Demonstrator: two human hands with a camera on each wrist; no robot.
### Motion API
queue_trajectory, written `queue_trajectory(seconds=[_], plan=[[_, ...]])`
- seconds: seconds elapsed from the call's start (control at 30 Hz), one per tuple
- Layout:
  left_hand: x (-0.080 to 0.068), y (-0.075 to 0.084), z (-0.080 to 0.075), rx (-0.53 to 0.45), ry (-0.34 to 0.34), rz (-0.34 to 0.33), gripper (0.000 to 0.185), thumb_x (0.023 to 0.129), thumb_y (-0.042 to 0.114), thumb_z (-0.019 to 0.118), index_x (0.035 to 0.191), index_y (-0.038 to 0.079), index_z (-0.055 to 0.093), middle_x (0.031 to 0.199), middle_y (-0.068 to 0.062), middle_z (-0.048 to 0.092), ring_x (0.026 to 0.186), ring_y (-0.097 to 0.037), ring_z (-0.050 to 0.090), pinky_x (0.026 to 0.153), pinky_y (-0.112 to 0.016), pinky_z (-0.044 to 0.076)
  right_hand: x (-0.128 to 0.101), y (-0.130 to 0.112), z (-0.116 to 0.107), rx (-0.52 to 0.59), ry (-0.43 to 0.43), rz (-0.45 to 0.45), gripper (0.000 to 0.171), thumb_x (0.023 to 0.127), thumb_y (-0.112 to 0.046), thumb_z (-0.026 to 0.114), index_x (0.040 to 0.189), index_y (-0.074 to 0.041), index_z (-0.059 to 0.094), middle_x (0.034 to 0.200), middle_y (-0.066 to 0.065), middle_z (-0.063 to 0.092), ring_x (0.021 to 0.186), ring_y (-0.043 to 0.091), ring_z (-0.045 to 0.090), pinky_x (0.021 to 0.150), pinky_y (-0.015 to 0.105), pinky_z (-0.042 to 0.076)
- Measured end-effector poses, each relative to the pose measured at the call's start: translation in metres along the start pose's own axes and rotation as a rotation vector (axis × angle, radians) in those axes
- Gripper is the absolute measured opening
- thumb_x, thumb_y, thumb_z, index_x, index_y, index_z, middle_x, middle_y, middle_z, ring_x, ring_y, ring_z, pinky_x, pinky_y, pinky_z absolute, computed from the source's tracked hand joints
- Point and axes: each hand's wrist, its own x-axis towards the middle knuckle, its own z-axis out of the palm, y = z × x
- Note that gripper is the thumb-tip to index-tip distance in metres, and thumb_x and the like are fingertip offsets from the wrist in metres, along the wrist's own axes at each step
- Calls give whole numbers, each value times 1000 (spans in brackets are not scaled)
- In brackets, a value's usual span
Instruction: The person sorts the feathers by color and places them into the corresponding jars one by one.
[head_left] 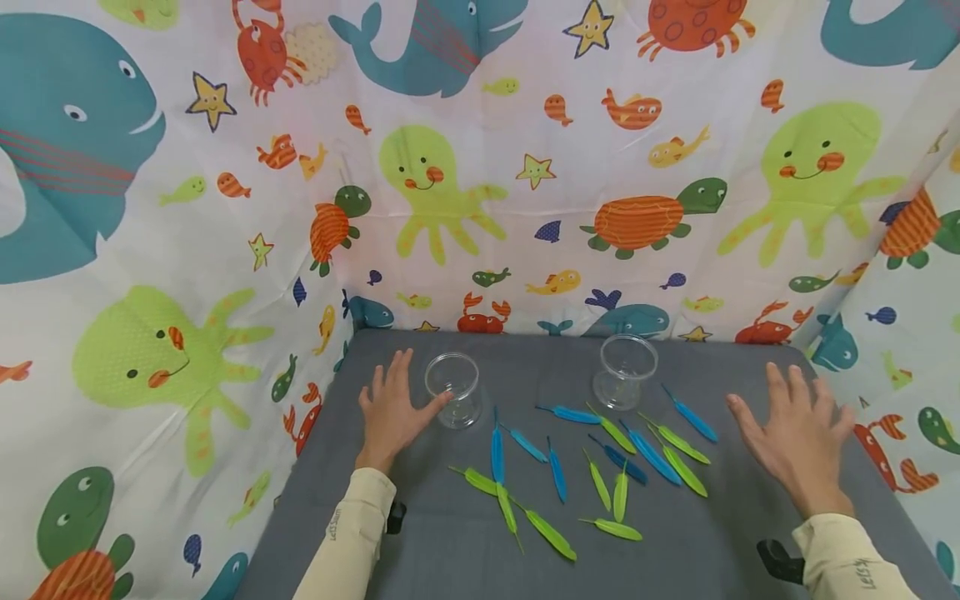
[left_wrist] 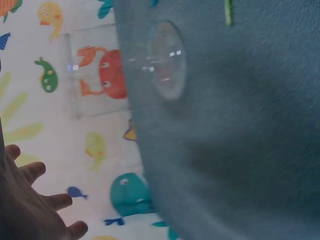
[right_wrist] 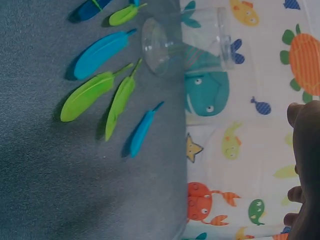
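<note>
My left hand hovers with spread fingers beside a clear plastic cup with a flared foot; its thumb overlaps the cup in the head view. In the left wrist view this cup stands apart from the fingers. Out to the right, my right hand is raised with its fingers apart and nothing in it. Nearest to it lie a blue feather and a green feather. A second clear cup stands behind these feathers and shows in the right wrist view too.
Several blue and green feathers lie scattered over the grey tabletop, among them a dark blue feather and a green feather near the front. A curtain printed with sea animals encloses the table at the back and both sides.
</note>
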Motion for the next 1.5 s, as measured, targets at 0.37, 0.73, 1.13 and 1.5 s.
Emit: queue_trajectory(seconds=[0.37,0.73,1.13,1.5], plan=[[3,-14,39,-262,-68,-160,128,71,67,83,164,33,2,169,-9,23,152,-41,28,113,-76,17,12,0,28,-33,-36,-4,86,99,-60,49,157,1,27,152,39,31,134,62,25,107,80,14],[4,-4,63,-386,-15,-236,124,71,45,92,163,28,11,164,-11,36,146,-43,37,110,-72,19,21,4,64,-12,-201,-10,69,93,-34,69,142,8,45,137,41,47,117,60,38,91,75,30],[6,6,70,-383,15,-244,119,70,46,92,161,19,19,160,-14,43,140,-41,47,106,-68,26,36,5,86,34,-276,-27,43,95,-22,66,124,10,61,120,35,64,105,55,60,83,70,41],[6,6,73,-360,-3,-252,109,72,47,91,157,17,29,157,-15,46,139,-37,50,106,-65,25,44,1,106,34,-306,-22,35,93,-13,66,120,8,65,110,31,69,98,50,64,79,65,47]])
